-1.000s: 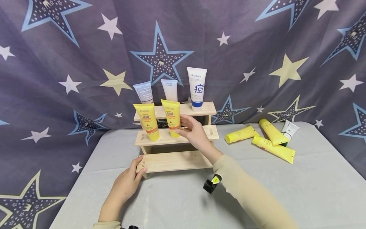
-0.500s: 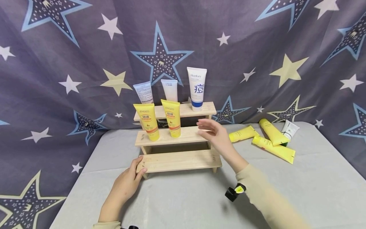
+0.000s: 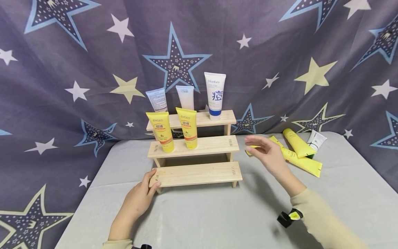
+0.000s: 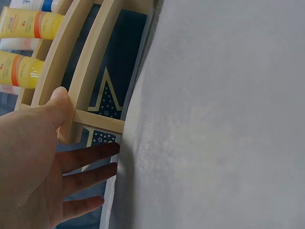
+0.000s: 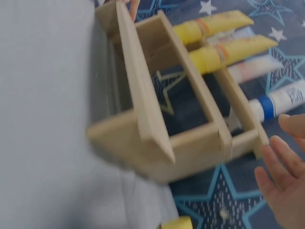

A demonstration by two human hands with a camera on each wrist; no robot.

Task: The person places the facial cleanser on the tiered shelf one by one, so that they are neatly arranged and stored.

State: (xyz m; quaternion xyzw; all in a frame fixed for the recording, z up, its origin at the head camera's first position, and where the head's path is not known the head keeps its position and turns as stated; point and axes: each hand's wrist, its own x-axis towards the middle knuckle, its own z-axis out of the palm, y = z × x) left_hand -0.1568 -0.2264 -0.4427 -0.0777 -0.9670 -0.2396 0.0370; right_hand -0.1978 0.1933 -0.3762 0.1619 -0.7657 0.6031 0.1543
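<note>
Standing three-tiered, the wooden shelf (image 3: 199, 174) looks pale.

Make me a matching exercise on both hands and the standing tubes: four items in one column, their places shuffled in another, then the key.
Column one
1. Left hand
2. Hankey tube
3. ENSEO tubes
4. Right hand

Column two
A. To the right of the wooden rack, holding nothing
B. Standing on the middle step
C. At the left end of the bottom step
D. Standing on the top step

Pairs: 1-C, 2-D, 3-B, 4-A
</note>
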